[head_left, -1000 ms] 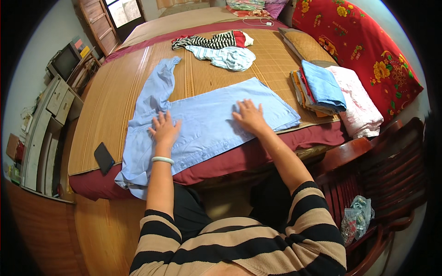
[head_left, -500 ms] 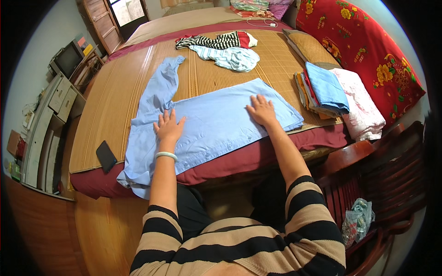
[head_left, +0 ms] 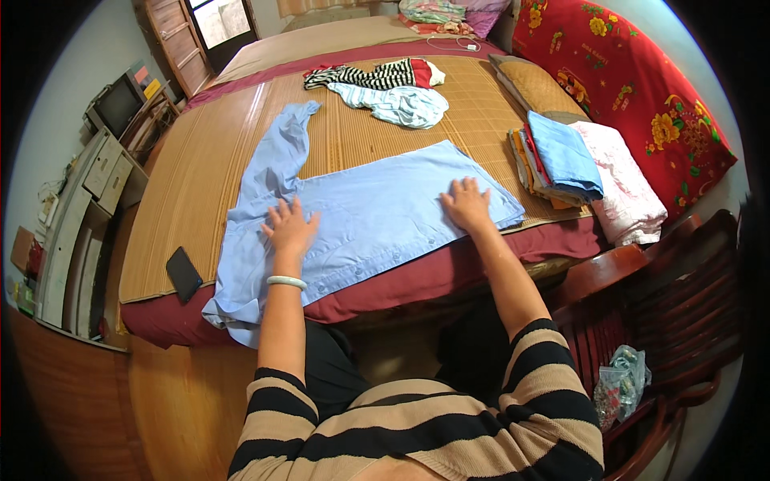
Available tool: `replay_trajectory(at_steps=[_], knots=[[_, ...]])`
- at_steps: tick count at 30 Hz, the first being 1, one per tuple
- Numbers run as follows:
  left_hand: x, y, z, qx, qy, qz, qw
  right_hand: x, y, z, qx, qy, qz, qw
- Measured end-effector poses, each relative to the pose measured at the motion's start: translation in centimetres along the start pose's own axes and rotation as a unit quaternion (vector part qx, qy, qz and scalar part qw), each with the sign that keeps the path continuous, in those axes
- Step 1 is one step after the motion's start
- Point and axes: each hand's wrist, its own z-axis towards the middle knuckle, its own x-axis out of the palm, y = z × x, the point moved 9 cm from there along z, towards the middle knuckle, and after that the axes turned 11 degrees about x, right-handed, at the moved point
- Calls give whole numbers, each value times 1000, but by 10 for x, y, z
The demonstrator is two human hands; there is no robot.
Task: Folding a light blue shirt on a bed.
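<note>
A light blue buttoned shirt (head_left: 369,210) is spread over the near part of the bed, its button edge toward me. One sleeve stretches away to the far left, rumpled, and the collar end hangs over the bed's front edge. On the left part of the shirt rests my left hand (head_left: 291,228), fingers spread, a pale bangle (head_left: 286,281) round its wrist. My right hand (head_left: 467,207) is on or just over the hem end at the right, its fingers also apart. Neither hand grips anything.
A woven mat (head_left: 192,160) covers the bed. Beyond the shirt lie a striped garment (head_left: 373,77) and a pale one (head_left: 401,106). Folded clothes (head_left: 561,160) are stacked at right beside a pillow (head_left: 537,88). A phone (head_left: 184,274) lies at left; a wooden chair (head_left: 666,313) stands near right.
My right hand has moved slightly right and toward me over the shirt. My left hand has shifted a little nearer to me. The shirt lies much as before.
</note>
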Motion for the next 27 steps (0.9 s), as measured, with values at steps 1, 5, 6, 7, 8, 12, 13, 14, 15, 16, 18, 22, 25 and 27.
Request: replay_trajectory(at_steps=[1,5,6,7,8,12,13,14,15,16,18,22,25,27], knots=[[0,-8,-5,-2,0,0,1000,-1,25,-12,-42,19,8,999],[3,-80,-32,129,76,-6,989,0,115,-77,-217,87,65,970],[9,-94,-37,157,109,-10,982,8,121,-89,-242,62,70,966],[10,-96,-39,157,108,-10,982,9,131,-99,-271,38,76,959],[14,-97,-42,159,125,-16,979,13,131,-99,-266,43,58,961],[11,-81,-45,131,156,-22,979,13,113,-79,-239,61,55,968],[9,-74,-45,129,156,-22,979,12,108,-74,-241,62,56,967],[7,-65,-43,107,157,-22,982,11,94,-64,-210,51,59,975],[6,-55,-42,85,158,-22,984,11,81,-54,-179,39,62,981],[5,-51,-40,86,158,-22,983,13,67,-44,-147,43,54,987],[5,-33,-40,48,172,-12,984,13,36,-29,-100,32,54,993],[0,-3,-41,18,176,-8,984,6,-24,-6,1,4,4,1000],[-5,12,-44,2,161,-23,987,-1,-63,5,51,-40,3,998],[-7,21,-44,-19,154,-15,988,0,-76,9,66,-46,0,997]])
